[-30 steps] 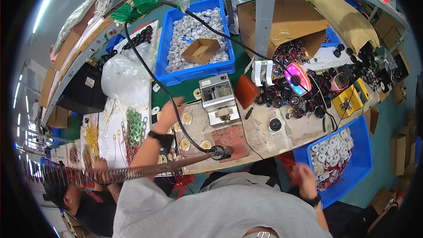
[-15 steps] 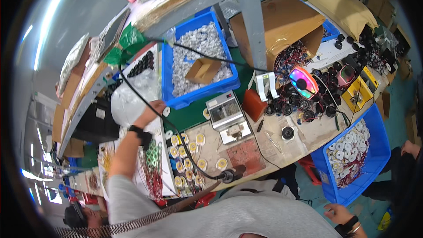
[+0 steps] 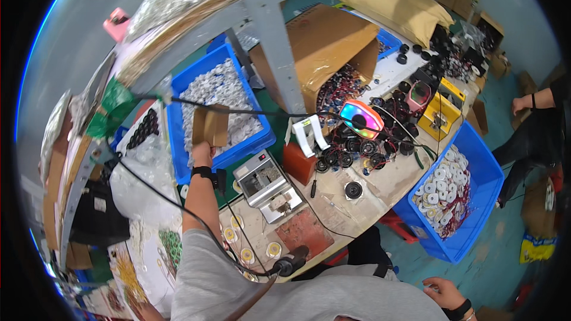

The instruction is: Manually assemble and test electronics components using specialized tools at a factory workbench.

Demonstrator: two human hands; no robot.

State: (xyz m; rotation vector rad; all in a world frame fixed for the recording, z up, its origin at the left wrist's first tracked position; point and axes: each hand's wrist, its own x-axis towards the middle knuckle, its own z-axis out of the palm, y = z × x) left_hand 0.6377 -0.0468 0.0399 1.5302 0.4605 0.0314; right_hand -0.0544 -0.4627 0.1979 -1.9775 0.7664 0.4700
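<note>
My left hand point(image 3: 203, 153) has its fingers closed at the near edge of a small open cardboard box point(image 3: 215, 125); some fingertips are hidden there. That box rests on many small white parts point(image 3: 241, 129) in a blue bin point(image 3: 264, 140). Down at the lower right, away from the bench, hangs my right hand point(image 3: 445, 292), with nothing in it and its fingers loosely bent and apart. Close to my left forearm stands a grey metal bench machine point(image 3: 269, 187). Several white discs with yellow centres point(image 3: 273, 249) lie in front of it.
Black round parts and wires point(image 3: 357, 148) crowd the bench around a lit fan point(image 3: 361, 120). A large carton point(image 3: 330, 41) stands behind. At the right, a blue crate point(image 3: 485, 193) holds white discs. A black cable point(image 3: 196, 217) crosses before my left arm. Another person's hand point(image 3: 523, 104) shows far right.
My left hand has gone from beside the clear plastic bag up to the box in the blue bin. The box has turned slightly. The view has swung, and my right hand still hangs low.
</note>
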